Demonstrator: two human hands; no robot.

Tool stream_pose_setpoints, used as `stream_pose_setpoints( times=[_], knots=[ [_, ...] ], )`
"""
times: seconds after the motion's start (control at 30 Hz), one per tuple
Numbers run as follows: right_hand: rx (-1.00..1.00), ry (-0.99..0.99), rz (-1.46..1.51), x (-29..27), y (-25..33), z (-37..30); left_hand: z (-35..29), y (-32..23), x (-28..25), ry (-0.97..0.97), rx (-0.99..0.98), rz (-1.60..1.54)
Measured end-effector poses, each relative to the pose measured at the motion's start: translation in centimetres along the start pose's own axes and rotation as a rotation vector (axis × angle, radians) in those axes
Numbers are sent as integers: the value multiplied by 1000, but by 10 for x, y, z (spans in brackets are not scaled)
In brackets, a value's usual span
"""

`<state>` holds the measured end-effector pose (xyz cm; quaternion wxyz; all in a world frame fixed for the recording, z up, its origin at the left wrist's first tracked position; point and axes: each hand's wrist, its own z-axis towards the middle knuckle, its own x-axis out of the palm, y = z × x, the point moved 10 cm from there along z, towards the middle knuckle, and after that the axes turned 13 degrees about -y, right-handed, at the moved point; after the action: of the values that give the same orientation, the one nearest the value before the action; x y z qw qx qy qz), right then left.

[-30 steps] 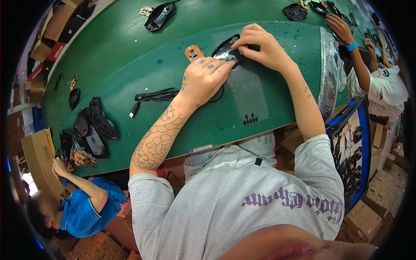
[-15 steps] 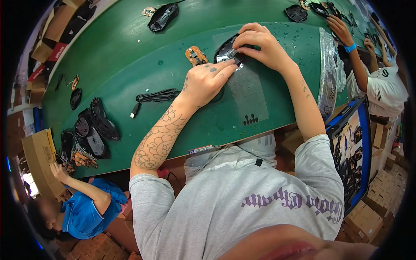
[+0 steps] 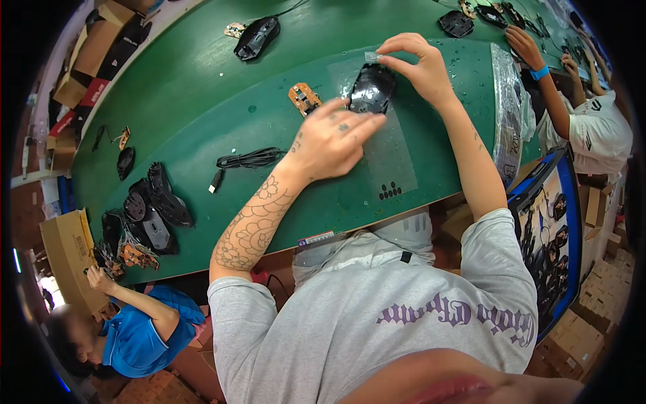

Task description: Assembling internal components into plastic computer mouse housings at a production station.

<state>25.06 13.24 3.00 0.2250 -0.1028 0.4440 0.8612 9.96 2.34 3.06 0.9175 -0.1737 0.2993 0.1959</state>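
A glossy black computer mouse (image 3: pixel 372 89) is on a clear plastic sheet (image 3: pixel 392 158) laid over the green table. My left hand (image 3: pixel 333 138) reaches it from the near left, its blurred fingertips closed round the mouse's left side and near end. Just past the far end, my right hand (image 3: pixel 418 64) pinches a small clear strip (image 3: pixel 372 57) between thumb and fingertips. Left of the mouse lies an orange-brown circuit board (image 3: pixel 305 99). Several small black oval pads (image 3: pixel 390 192) are stuck at the near end of the sheet.
A coiled black USB cable (image 3: pixel 249 159) lies left of my forearm. Mouse shells (image 3: pixel 158 202) and wired boards are piled at the left, beside a person in blue (image 3: pixel 151 330). Another open mouse (image 3: pixel 257 38) is at the back. Wrapped plastic (image 3: pixel 505 111) and a co-worker's hand (image 3: pixel 523 46) are right.
The mouse has been turned so its glossy shell shows. My right hand has moved off it with the clear strip, and my left hand has drawn back to the near end.
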Motion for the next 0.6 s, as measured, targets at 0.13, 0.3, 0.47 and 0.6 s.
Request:
stream_pose_setpoints(
  times=[0.13, 0.3, 0.47, 0.6],
  knots=[
    [193, -29, 135, 2, -24, -5, -9, -15, 7, 48, 80, -158],
    [280, -20, 315, 15, -24, -10, -5, -18, 17, 110, 114, -195],
    [395, -51, 417, 21, -30, -16, 5, -22, 20, 182, 177, -81],
    [468, -117, 508, 11, -43, -13, 11, -27, 46, 229, 128, 5]
  ],
)
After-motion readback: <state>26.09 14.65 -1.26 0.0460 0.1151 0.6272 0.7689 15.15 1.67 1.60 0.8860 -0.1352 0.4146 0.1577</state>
